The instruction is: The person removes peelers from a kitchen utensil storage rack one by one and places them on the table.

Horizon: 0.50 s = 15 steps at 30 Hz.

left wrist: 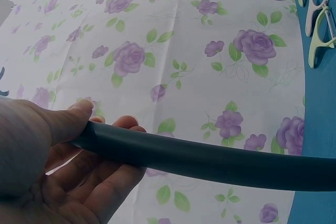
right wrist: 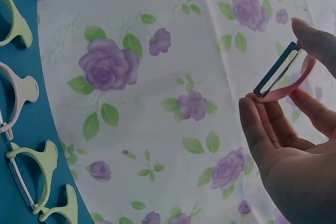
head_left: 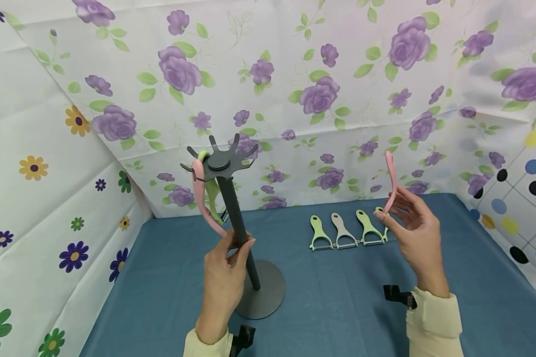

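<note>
In the head view my left hand grips the dark grey post of a utensil stand, thumb on one side and fingers on the other; the left wrist view shows the same hold. From the stand's slotted top hang a pink peeler and a green peeler, on its left side. To the right, my right hand pinches another pink peeler by its blade end, handle pointing up. Its blade shows between thumb and fingers in the right wrist view.
On the blue tablecloth several peelers lie in a row, including a green one, a pale one and another green one. The last is partly behind my right hand. Flowered sheets rise behind and at the sides.
</note>
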### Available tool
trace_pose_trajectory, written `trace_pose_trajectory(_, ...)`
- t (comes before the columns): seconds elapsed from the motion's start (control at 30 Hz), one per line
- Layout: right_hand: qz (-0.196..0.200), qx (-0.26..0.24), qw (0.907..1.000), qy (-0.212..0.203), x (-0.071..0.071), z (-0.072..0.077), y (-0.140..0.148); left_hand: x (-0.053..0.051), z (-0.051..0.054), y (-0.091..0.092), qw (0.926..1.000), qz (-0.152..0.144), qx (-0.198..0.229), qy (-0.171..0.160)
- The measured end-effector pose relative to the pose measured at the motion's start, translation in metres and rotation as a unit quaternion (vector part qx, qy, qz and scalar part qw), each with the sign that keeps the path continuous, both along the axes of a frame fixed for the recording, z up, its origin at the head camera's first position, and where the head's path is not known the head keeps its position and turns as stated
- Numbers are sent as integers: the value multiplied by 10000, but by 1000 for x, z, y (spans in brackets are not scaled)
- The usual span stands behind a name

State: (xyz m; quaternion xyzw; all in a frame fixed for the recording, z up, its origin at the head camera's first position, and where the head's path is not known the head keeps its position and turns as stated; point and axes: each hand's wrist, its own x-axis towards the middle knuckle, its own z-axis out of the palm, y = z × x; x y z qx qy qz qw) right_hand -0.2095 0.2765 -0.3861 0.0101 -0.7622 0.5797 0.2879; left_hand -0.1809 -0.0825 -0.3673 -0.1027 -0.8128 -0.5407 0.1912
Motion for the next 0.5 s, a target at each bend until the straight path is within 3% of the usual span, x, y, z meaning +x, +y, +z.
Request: trace_pose_trajectory(0.5,-246,-44,9997,-12,-2,-5,11,-1,-1,0,9998,67,-160,82)
